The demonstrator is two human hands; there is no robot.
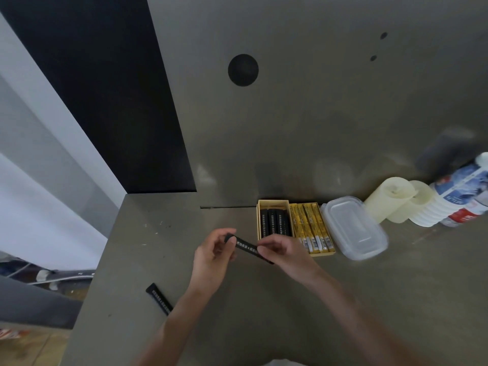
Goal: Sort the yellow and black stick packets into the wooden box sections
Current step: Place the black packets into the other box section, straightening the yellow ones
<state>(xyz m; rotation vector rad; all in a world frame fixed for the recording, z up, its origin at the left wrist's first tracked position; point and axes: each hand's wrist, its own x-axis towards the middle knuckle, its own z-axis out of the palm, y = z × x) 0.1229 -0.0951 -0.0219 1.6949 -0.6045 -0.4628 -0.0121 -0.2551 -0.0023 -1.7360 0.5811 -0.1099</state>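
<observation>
A black stick packet (247,245) is held above the counter between both hands. My left hand (211,256) pinches its left end and my right hand (282,250) grips its right end. Just behind them stands the wooden box (274,202). Its left section holds several black packets (274,220), and its right section holds several yellow packets (310,228). Another black packet (159,298) lies loose on the counter near the front left edge, partly under my left forearm.
A clear plastic lidded container (355,231) sits right of the box. Further right lie two cream candles (390,202) and a plastic water bottle (459,196) against the wall. The grey counter (264,299) ends at a drop on the left.
</observation>
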